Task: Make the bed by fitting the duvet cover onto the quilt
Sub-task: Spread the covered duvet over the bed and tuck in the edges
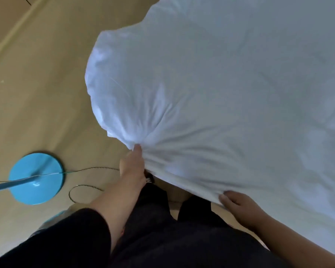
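Dark trousers [153, 238] and black sleeve [81, 238] fill the bottom of the view, person standing, looking down. White duvet cover [230, 93] is the biggest thing in frame, bulging as if stuffed, spreading from top right down to both hands; whether the quilt is inside can't be confirmed, only white fabric shows. Left hand [132, 161] clamped on a bunched corner of the cover, fingers hidden in the cloth, thumb tip visible on top, creases radiating from that grip point. Right hand [238, 204] grips the cover's lower edge further right, thumb on top, fingers tucked under the hem. Hands are apart along the same edge, fabric stretched between them. Cover sits above and ahead of both hands, its rounded end overhanging the tan floor [37, 93]. Left side: blue round lamp base [36, 178] with its pole [12, 183] on the floor, thin cable [85, 169] looping from it toward the left forearm.
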The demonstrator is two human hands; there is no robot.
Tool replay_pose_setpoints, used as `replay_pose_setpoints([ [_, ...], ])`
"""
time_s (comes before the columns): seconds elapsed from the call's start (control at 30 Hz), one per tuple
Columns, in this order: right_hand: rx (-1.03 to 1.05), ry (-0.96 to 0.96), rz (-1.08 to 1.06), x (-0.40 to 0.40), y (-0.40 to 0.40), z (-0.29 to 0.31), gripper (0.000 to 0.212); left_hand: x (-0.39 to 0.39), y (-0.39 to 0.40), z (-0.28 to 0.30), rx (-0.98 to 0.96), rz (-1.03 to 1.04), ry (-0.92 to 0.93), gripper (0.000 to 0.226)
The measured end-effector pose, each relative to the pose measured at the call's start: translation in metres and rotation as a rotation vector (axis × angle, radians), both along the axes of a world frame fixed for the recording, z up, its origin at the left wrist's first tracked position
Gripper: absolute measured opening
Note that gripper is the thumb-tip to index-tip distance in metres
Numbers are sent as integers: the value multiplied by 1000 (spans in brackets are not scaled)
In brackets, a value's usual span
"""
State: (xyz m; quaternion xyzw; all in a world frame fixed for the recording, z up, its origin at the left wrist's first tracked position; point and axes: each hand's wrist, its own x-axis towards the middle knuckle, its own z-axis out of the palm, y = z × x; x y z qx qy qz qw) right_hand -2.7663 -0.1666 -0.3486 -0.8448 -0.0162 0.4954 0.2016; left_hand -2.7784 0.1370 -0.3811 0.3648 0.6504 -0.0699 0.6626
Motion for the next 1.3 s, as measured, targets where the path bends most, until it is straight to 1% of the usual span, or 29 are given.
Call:
replay_pose_setpoints([
  [0.03, -56, 102, 147, -2, 3, -3, 37, -8, 3, -23, -19, 59, 54, 24],
  [0.07, -110, 144, 271, -2, 6, -5, 39, -10, 5, -30, -16, 100, 84, 24],
  [0.1, -134, 130, 330, 3, 9, -7, 39, -1, 4, -10, -22, 106, 71, 24],
  [0.13, -145, 77, 333, 10, 8, -6, 36, 11, 3, 7, 23, 67, -20, 21],
  [0.17, -136, 13, 279, 17, 6, -2, 30, 22, 0, 25, 22, 15, -136, 16],
  [0.2, -134, -61, 225, 23, 1, 2, 24, 32, 0, 38, 38, -31, -246, 16],
  [0.23, -131, -130, 198, 31, -2, 5, 19, 39, 1, 47, 38, -46, -278, 17],
  [0.27, -142, -171, 216, 36, 1, 8, 13, 37, 4, 46, 42, -16, -268, 15],
  [0.33, -124, -204, 232, 33, 18, 11, 5, 28, 7, 45, -40, 105, -248, 20],
  [0.37, -97, -219, 225, 30, 29, 10, 6, 33, 4, 51, -107, 92, -280, 24],
  [0.43, -28, -260, 234, 21, 56, 4, 25, 36, -10, 61, -193, 85, -323, 23],
  [0.47, 10, -278, 276, 15, 69, 3, 27, 32, -16, 65, -263, 100, -335, 21],
  [0.53, 116, -333, 302, 5, 98, 9, 21, 21, -23, 66, -305, 162, -277, 25],
  [0.6, 187, -364, 273, 0, 123, 15, 20, 15, -17, 61, -334, 189, -287, 31],
  [0.67, 199, -339, 244, 3, 136, 18, 18, 5, -11, 46, -325, 236, -300, 33],
  [0.7, 202, -284, 209, 5, 139, 20, 15, 0, -9, 38, -308, 249, -301, 32],
  [0.73, 219, -227, 149, 7, 141, 22, 17, -4, -6, 29, -286, 247, -284, 29],
  [0.8, 259, -174, 50, 14, 142, 26, 26, -11, -1, 11, -288, 261, -212, 22],
  [0.9, 286, -166, 3, 19, 144, 35, 32, -19, 4, -17, -415, 348, -88, 31],
  [0.93, 297, -169, -13, 19, 144, 37, 34, -21, 9, -27, -451, 390, -75, 35],
  [1.0, 284, -178, -35, 16, 141, 40, 34, -23, 22, -47, -512, 543, -82, 38],
  [1.03, 267, -176, -33, 14, 141, 42, 33, -22, 32, -58, -514, 621, -65, 34],
  [1.07, 250, -172, -29, 12, 139, 43, 31, -19, 42, -67, -490, 655, -24, 27],
  [1.1, 235, -170, -18, 10, 138, 46, 28, -16, 51, -74, -474, 653, -3, 22],
  [1.2, 196, -184, 37, 6, 132, 52, 25, -7, 74, -78, -444, 529, -11, 27],
  [1.27, 178, -183, 50, 4, 127, 55, 20, -7, 88, -72, -397, 451, -34, 18],
  [1.3, 165, -174, 59, 4, 126, 55, 17, -7, 98, -64, -338, 417, -52, 14],
])
